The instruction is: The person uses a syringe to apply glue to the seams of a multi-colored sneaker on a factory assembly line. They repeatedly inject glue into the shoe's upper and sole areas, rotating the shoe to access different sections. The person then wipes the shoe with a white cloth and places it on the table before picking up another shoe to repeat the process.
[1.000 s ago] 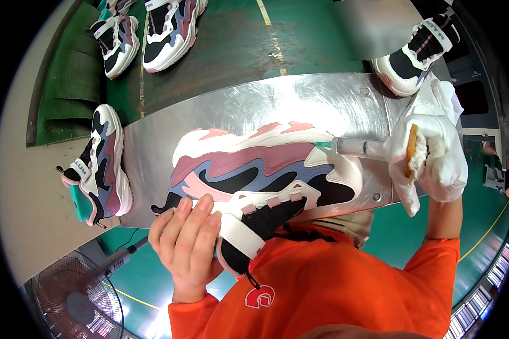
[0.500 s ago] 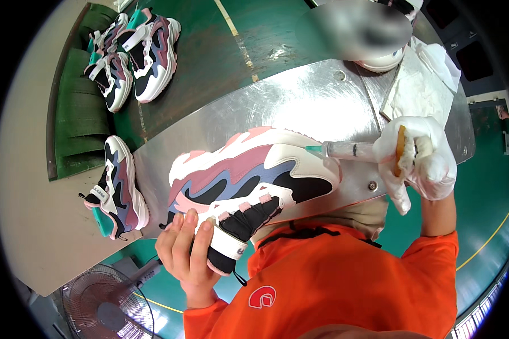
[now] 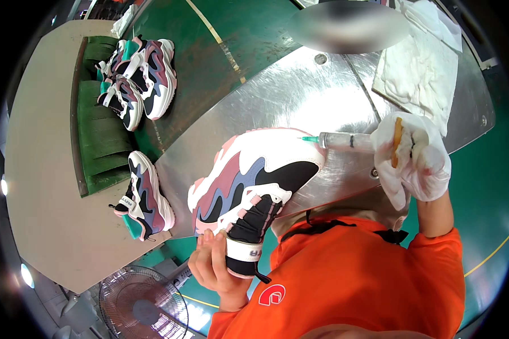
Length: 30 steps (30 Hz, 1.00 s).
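Observation:
My bare left hand grips a chunky sneaker by its ankle end, the fingers closed round it. White, pink, blue and black, the shoe lies tilted on its side over the metal tabletop, its toe toward the right. In a white glove, my right hand is closed on a clear syringe with a green needle tip. That tip touches or nearly touches the sole edge near the toe. A yellowish strip and some white wadding also show in the gloved hand.
Matching sneakers stand on the green belt at the far left, and a single sneaker rests nearer on the beige board. White cloths lie on the metal table at the back right. A fan stands lower left.
The sneaker has turned, its toe swinging up and its ankle end lower, with my left hand still on it. The syringe tip has shifted along the sole edge near the toe. The whole view has shifted.

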Tool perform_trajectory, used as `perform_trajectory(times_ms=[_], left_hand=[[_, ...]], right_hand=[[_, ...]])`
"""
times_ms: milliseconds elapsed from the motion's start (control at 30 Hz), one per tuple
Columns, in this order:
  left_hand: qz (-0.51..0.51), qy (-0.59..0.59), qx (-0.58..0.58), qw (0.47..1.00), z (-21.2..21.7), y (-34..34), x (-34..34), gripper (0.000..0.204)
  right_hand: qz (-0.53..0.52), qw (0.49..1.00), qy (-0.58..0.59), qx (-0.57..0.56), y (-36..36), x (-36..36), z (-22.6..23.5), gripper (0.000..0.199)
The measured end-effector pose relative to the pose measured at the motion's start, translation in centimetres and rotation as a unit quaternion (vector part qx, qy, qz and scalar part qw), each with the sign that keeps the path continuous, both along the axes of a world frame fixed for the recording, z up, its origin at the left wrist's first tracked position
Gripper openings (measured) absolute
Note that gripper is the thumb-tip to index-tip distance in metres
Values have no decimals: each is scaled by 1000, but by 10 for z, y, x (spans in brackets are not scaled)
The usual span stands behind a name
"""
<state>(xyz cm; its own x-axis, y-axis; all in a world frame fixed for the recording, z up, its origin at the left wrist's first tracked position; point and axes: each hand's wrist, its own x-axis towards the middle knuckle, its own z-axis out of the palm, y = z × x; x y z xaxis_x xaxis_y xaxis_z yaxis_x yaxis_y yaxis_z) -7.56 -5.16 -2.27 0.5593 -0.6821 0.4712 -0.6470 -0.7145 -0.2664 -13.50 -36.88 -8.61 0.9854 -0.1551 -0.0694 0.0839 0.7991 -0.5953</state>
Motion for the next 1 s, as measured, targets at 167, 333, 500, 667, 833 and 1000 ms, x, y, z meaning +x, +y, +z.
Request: perform_trajectory(times_ms=[167,333,500,667,833,1000], left_hand=[[-7,-12,5,1000,-2,-5,-5,44],[-16,-17,-9,1000,-6,-4,-6,45],[-15,-20,2,1000,-3,-6,-10,45],[-18,-21,-10,1000,-5,-5,-11,43],[-15,-14,-15,1000,-4,-3,-13,44],[-18,45,-1,999,14,-2,0,52]], right_hand=[[-26,998,-6,54,8,-12,-3,43],[-50,998,1,29,16,-20,0,53],[-98,995,22,10,30,-31,7,67],[-100,995,11,26,32,-39,15,53],[-93,993,62,-21,38,-43,40,40],[-74,982,145,-93,49,-42,62,41]])
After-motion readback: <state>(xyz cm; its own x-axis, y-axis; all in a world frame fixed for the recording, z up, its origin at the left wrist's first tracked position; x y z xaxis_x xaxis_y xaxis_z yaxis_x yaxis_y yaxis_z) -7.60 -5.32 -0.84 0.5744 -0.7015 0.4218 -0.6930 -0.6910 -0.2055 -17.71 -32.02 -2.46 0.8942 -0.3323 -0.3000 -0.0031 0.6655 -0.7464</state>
